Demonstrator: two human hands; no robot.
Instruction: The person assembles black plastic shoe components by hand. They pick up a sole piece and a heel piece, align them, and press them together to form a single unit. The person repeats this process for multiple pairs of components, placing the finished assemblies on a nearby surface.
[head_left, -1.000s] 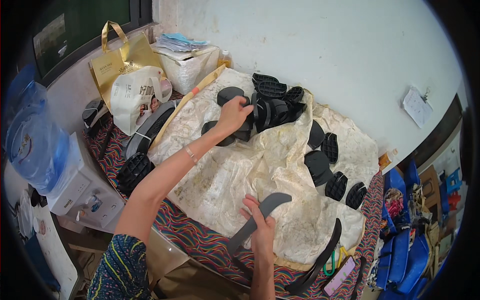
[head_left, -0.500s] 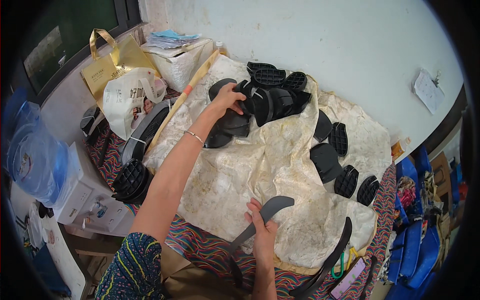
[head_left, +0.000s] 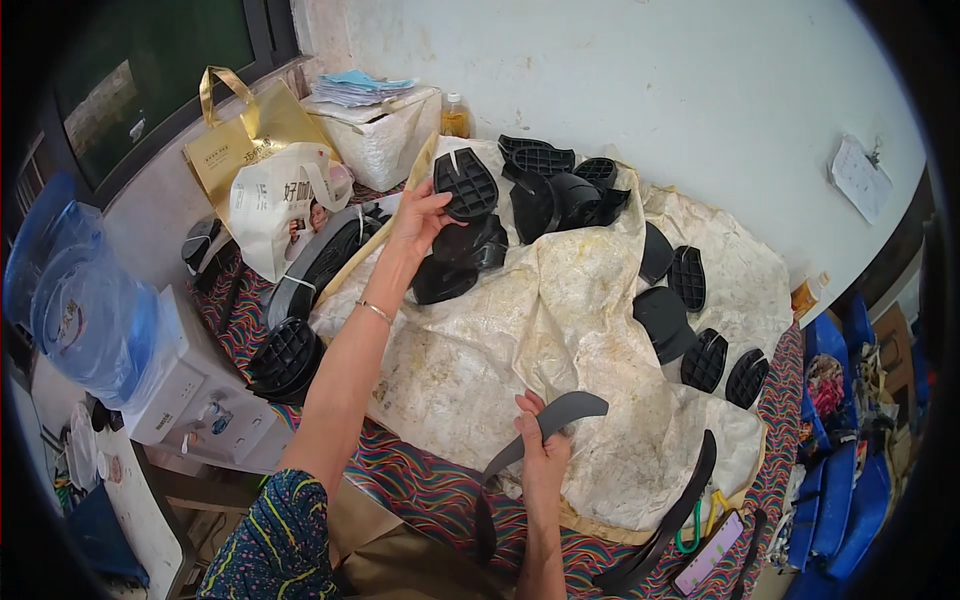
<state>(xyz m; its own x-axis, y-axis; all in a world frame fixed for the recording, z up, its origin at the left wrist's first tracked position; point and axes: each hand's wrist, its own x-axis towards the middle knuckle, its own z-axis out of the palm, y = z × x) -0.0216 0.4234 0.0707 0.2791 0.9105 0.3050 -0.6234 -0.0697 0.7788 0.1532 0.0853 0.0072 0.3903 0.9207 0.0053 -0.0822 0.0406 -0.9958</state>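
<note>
My left hand (head_left: pixel 420 216) is closed on the edge of a black shoe heel piece (head_left: pixel 466 184), whose gridded side with a slot at its top faces me. Just below it, other smooth black heel pieces (head_left: pixel 448 278) lie on the stained whitish sheet (head_left: pixel 440 355). A loose cluster of black heel pieces (head_left: pixel 575 203) sits to the right, by the wall. Nearer to me, my right hand (head_left: pixel 542 446) grips a long curved dark grey strip (head_left: pixel 573 408) between thumb and fingers. The strip's narrow tail hangs down toward the patterned cloth.
More heel pieces (head_left: pixel 662 322) are spread at the right. Another dark strip (head_left: pixel 668 525) lies near a phone (head_left: pixel 709 553) and green-handled scissors (head_left: pixel 690 530). At left stand a water dispenser (head_left: pixel 190 385), bundled strips (head_left: pixel 318 262), bags (head_left: pixel 262 215) and a wooden stick (head_left: pixel 365 258).
My left hand has lifted a heel piece from the cluster and moved it left, its gridded side now showing. My right hand still holds the strip, and the view has shifted slightly.
</note>
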